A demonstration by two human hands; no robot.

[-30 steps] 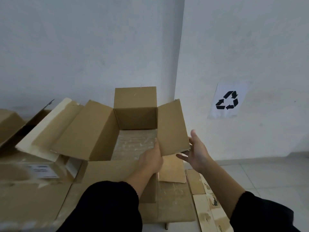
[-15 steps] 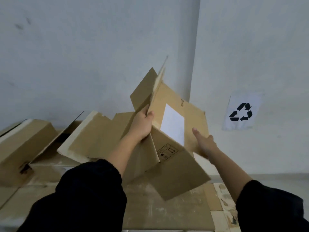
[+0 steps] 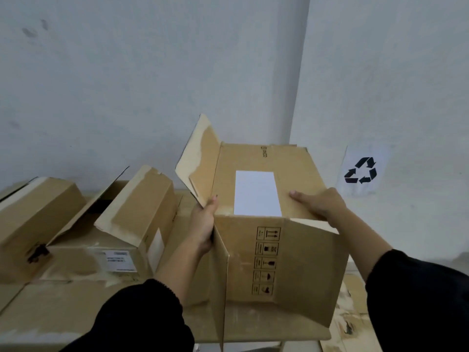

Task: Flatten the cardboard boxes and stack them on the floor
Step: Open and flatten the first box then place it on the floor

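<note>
A brown cardboard box (image 3: 299, 262) is turned over in front of me, a white label on its upper face and black handling symbols on its near face. Its flaps stick out at the upper left and hang down at the front. My left hand (image 3: 204, 221) grips the box's left edge below the raised flap. My right hand (image 3: 318, 203) lies flat on the upper face, right of the label, fingers over the near edge. The box rests on or just above a cardboard-covered surface (image 3: 266, 323); I cannot tell which.
To the left stand two more cardboard boxes, one with open flaps (image 3: 137, 207) and one closed (image 3: 35, 212). Flat cardboard pieces (image 3: 352, 318) lie at lower right. White walls meet in a corner behind, with a recycling sign (image 3: 361, 171) on the right wall.
The box stood open side up a second ago. Both hands lifted and tipped it, and now it is upside down with the labelled face on top.
</note>
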